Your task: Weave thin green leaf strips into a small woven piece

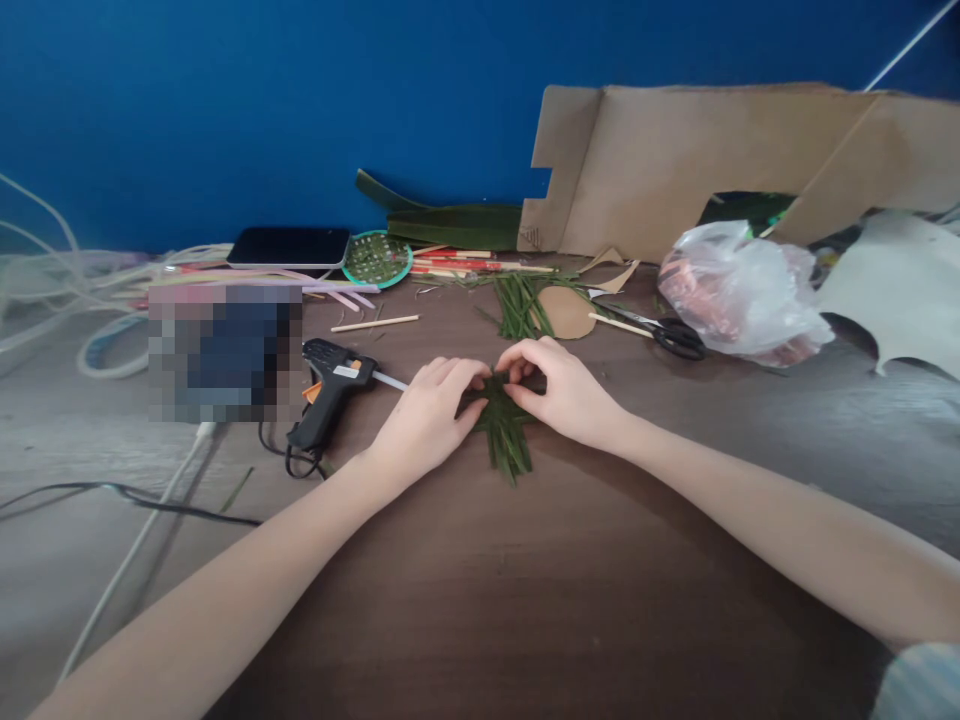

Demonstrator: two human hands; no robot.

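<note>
Green leaf strips (508,440), interlaced into a small woven piece, lie on the dark wooden table in the middle of the view. My left hand (433,405) pinches their left side between thumb and fingers. From the right, my right hand (559,390) grips the upper right part, its thumb and index finger close together. Loose strip ends fan out toward me below both hands. Just beyond my hands, a bundle of cut green strips (516,305) rests beside a round cardboard piece (566,312).
A black glue gun (330,390) with a cord lies left of my hands. Black-handled scissors (679,338) and a plastic bag (742,290) are at right. At the back are a phone (289,247), a green-rimmed round tray (407,268), long leaves (457,226) and folded cardboard (675,160).
</note>
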